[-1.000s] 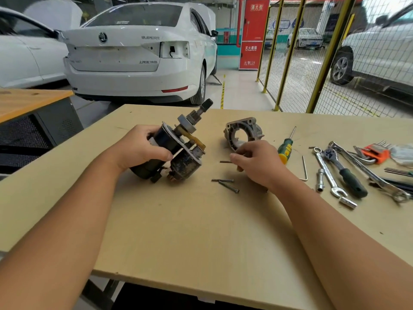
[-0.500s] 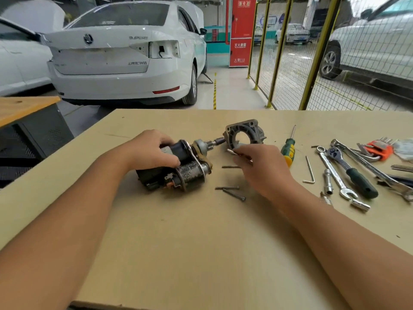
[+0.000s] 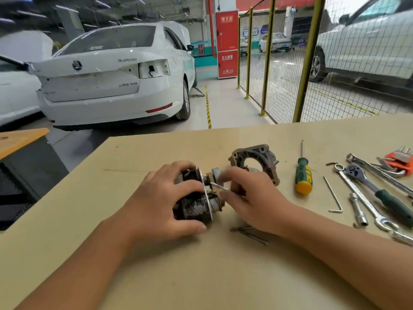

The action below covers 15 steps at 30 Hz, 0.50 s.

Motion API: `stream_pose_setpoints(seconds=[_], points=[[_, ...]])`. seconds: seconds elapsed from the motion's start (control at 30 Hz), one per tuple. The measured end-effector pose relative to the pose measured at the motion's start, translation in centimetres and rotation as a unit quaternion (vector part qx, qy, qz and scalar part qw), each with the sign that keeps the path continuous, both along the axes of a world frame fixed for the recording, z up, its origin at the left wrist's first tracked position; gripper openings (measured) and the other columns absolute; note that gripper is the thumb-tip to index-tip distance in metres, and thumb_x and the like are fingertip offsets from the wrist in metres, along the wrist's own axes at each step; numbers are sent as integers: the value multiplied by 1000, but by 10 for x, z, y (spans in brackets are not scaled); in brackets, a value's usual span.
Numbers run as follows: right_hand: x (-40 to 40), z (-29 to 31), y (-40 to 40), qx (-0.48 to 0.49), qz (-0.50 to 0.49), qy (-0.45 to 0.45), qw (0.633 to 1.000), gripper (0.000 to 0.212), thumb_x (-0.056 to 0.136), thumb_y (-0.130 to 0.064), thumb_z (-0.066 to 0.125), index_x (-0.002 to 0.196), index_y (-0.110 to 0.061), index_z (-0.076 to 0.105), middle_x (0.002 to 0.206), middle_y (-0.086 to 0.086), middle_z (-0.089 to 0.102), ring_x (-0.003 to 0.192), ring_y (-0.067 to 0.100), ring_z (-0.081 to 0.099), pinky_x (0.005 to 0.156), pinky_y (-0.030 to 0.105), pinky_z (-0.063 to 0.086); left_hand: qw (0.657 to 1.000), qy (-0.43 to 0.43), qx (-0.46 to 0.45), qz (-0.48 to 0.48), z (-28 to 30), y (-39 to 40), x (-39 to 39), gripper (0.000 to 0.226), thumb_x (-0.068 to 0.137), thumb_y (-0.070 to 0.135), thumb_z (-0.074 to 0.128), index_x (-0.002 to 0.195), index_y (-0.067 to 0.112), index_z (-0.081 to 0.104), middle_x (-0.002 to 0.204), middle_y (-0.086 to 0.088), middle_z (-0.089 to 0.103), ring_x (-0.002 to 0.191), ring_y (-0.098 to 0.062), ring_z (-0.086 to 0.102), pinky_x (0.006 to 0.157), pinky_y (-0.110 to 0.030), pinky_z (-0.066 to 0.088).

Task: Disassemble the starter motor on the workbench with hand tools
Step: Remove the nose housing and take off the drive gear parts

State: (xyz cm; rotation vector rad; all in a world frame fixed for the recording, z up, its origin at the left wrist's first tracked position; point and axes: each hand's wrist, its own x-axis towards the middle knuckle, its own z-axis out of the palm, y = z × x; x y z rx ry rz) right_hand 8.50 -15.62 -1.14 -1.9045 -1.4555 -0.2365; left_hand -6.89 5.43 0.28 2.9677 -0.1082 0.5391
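The dark, greasy starter motor (image 3: pixel 196 204) lies on its side on the wooden workbench (image 3: pixel 178 276), its shaft end pointing right. My left hand (image 3: pixel 161 204) grips its body from the near left, fingers curled over the top and thumb underneath. My right hand (image 3: pixel 248 200) is at the motor's shaft end and pinches a thin metal pin or bolt (image 3: pixel 220 186) whose tip touches the motor's front plate. The removed grey nose housing (image 3: pixel 254 162) stands just behind my right hand. Two long bolts (image 3: pixel 248 232) lie on the bench below my right wrist.
To the right lie a green-and-yellow screwdriver (image 3: pixel 302 175), an L-shaped hex key (image 3: pixel 333 195), a ratchet (image 3: pixel 377 189), spanners (image 3: pixel 366 202), a socket extension (image 3: pixel 358 209) and an orange hex key set (image 3: pixel 400 162). Behind the bench are a white car (image 3: pixel 111 74) and a yellow mesh fence (image 3: pixel 290 63).
My left hand laid the tilted motor flat on the bench. My right hand picked up a thin pin and moved left, bringing it to the motor's shaft end.
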Motion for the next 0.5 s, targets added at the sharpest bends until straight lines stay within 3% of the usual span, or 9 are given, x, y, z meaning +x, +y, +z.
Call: stream_pose_setpoints(seconds=[0.13,0.23,0.33,0.5], points=[[3,-9,0,-3,50,39,998,8,95,-23,66,103,-22,68,60,-11,57,54,9,51,52,21,38,999,-21,32,-17,-3,-5,8,71,72,73,72,136,51,50,158,8,38,134,-22,47,101,-53,47],[6,-11,-1,17,56,157,986,8,89,-23,72,97,-25,74,59,-13,56,52,6,48,54,17,35,999,-11,41,-19,-2,-5,11,66,70,72,69,132,53,54,161,12,37,135,-22,46,100,-53,47],[13,-10,-1,7,82,242,967,9,86,-25,74,94,-27,78,59,-7,58,53,4,46,53,22,37,1000,10,20,-15,2,-1,14,66,64,73,69,125,53,54,160,17,36,134,-16,43,100,-50,46],[20,-2,-1,8,99,307,946,7,82,-30,78,87,-27,80,69,21,58,60,20,45,58,35,36,999,49,-16,-12,6,1,17,66,59,63,71,122,56,51,162,23,27,141,-10,37,111,-49,40]])
